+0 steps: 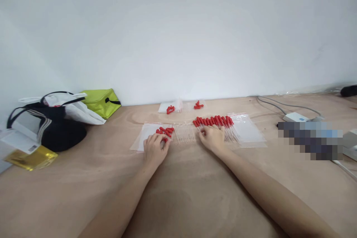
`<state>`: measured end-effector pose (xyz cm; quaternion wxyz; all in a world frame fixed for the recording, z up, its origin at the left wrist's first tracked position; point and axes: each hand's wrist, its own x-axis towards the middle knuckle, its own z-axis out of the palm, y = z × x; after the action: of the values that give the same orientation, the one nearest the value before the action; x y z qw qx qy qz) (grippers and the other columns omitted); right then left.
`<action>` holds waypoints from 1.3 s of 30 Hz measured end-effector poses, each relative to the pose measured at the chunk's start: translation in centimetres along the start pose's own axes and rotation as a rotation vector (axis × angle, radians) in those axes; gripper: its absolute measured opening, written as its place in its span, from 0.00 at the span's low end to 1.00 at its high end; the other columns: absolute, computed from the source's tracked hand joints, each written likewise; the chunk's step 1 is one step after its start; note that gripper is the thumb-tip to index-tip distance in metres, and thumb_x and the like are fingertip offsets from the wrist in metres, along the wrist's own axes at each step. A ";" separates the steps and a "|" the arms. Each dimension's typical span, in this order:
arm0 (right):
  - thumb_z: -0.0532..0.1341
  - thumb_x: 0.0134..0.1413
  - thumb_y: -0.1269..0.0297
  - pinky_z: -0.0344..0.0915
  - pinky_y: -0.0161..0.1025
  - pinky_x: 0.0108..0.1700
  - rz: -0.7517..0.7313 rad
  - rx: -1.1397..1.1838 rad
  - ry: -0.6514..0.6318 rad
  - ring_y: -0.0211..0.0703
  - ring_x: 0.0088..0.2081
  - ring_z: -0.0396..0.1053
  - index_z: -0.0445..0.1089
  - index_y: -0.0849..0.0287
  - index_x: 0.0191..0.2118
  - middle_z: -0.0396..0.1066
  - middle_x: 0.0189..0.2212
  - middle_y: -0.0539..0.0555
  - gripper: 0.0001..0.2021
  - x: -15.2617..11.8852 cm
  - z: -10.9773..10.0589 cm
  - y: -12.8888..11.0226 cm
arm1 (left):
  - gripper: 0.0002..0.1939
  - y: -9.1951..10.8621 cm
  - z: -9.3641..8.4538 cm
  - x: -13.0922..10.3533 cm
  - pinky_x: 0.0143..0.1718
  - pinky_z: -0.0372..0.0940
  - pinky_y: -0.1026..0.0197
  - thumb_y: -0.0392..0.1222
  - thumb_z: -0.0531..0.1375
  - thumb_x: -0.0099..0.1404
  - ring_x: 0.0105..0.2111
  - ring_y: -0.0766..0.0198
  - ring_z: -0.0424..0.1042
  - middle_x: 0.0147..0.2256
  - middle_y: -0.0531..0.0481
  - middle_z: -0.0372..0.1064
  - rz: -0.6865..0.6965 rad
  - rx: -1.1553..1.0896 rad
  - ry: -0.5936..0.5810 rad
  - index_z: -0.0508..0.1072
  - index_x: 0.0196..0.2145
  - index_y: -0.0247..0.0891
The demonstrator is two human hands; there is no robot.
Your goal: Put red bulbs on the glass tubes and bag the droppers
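My left hand (155,148) is closed at the near edge of a small pile of red pieces (166,131), with a red piece between its fingertips. That pile lies on a clear plastic bag (142,137). My right hand (212,137) is closed, its fingers bent over the near side of a row of red-tipped sticks (213,120); what it holds, if anything, is hidden. Between my hands lies a row of thin pale sticks (184,132). Another clear bag (249,130) lies under the right end of the red-tipped row.
Two small red groups (170,109) (198,105) lie farther back near the wall. A green bag (102,102), black cap (60,130) and gold packet (33,157) are at the left. White adapter (296,117) and cables (290,105) are at the right.
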<state>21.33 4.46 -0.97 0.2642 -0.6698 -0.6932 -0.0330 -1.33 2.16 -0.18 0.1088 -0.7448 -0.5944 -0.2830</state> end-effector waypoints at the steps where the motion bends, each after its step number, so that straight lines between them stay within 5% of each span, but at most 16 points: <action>1: 0.52 0.50 0.58 0.43 0.44 0.39 0.016 0.005 -0.030 0.45 0.34 0.64 0.71 0.57 0.27 0.72 0.26 0.54 0.13 0.1 0.2 -0.7 | 0.07 -0.3 -0.1 0.2 0.35 0.54 0.56 0.46 0.58 0.57 0.35 0.55 0.65 0.31 0.49 0.69 -0.031 0.037 0.002 0.69 0.29 0.40; 8: 0.51 0.49 0.59 0.45 0.47 0.41 0.140 -0.015 -0.157 0.48 0.35 0.66 0.73 0.59 0.28 0.72 0.28 0.59 0.16 1.2 0.9 -3.2 | 0.15 -0.5 -0.1 0.5 0.36 0.51 0.55 0.56 0.59 0.52 0.36 0.54 0.63 0.30 0.48 0.67 -0.046 0.188 -0.036 0.69 0.25 0.40; 17: 0.51 0.48 0.61 0.47 0.48 0.42 0.163 -0.066 -0.272 0.50 0.34 0.67 0.73 0.64 0.28 0.72 0.28 0.63 0.16 1.9 0.6 -4.6 | 0.07 -0.9 0.4 0.2 0.36 0.51 0.54 0.45 0.55 0.59 0.35 0.54 0.65 0.31 0.47 0.69 -0.031 0.191 -0.048 0.68 0.30 0.38; 22: 0.50 0.49 0.63 0.47 0.48 0.42 0.120 -0.067 -0.194 0.51 0.36 0.66 0.71 0.66 0.29 0.71 0.29 0.63 0.15 1.4 0.8 -4.2 | 0.06 -0.9 0.5 0.1 0.36 0.51 0.53 0.42 0.55 0.60 0.37 0.52 0.64 0.33 0.45 0.68 0.011 0.191 -0.009 0.69 0.28 0.38; 28: 0.47 0.55 0.64 0.50 0.42 0.39 -0.177 0.095 0.026 0.47 0.35 0.63 0.65 0.63 0.32 0.69 0.30 0.59 0.12 -0.9 0.3 -0.9 | 0.04 0.5 0.1 -0.4 0.39 0.53 0.54 0.40 0.54 0.61 0.39 0.56 0.65 0.35 0.47 0.69 0.118 -0.055 -0.025 0.67 0.31 0.38; 34: 0.46 0.56 0.71 0.54 0.39 0.39 -0.518 0.331 -0.038 0.41 0.33 0.64 0.63 0.59 0.40 0.68 0.31 0.55 0.11 -4.9 -1.3 3.4 | 0.03 3.7 0.5 -2.0 0.39 0.55 0.56 0.38 0.53 0.62 0.33 0.61 0.68 0.31 0.52 0.70 0.236 -0.342 -0.222 0.65 0.34 0.38; 39: 0.46 0.52 0.78 0.54 0.42 0.41 -0.584 0.340 -0.038 0.41 0.35 0.64 0.62 0.57 0.49 0.68 0.34 0.56 0.20 -6.1 -2.1 4.2 | 0.09 4.5 0.8 -2.2 0.38 0.58 0.58 0.37 0.51 0.64 0.37 0.61 0.69 0.37 0.49 0.71 0.310 -0.437 -0.262 0.67 0.41 0.39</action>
<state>25.77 -1.55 -3.00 0.3387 -0.3896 -0.8562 0.0214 2.89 -0.47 -1.26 -0.0899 -0.8626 -0.4076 -0.2858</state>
